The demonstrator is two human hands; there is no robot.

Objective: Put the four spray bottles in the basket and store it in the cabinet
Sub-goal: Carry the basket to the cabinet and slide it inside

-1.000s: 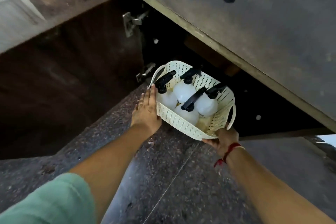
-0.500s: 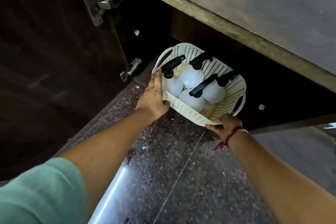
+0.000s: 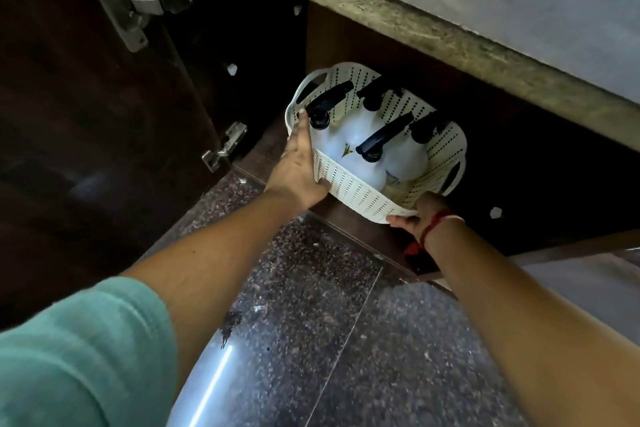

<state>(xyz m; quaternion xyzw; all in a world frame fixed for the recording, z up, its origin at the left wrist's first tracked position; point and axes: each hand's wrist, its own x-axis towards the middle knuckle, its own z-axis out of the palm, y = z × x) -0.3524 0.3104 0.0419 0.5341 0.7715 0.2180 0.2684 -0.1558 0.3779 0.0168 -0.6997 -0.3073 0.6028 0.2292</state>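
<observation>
A cream perforated basket [image 3: 353, 187] holds several white spray bottles [image 3: 349, 142] with black trigger heads. It sits tilted at the mouth of the dark cabinet [image 3: 346, 42], partly over the cabinet floor. My left hand [image 3: 298, 166] grips the basket's left wall, fingers reaching up to its rim. My right hand [image 3: 420, 215], with a red thread at the wrist, holds the near right corner from below. The far bottles are partly hidden in shadow.
The open cabinet door [image 3: 86, 121] stands at the left with two metal hinges [image 3: 138, 7]. A thick stone countertop edge [image 3: 433, 35] overhangs the opening. Speckled dark floor tiles [image 3: 311, 305] lie below my arms.
The basket has moved forward and deeper into the cabinet opening with both hands on it. The view has come closer to the cabinet.
</observation>
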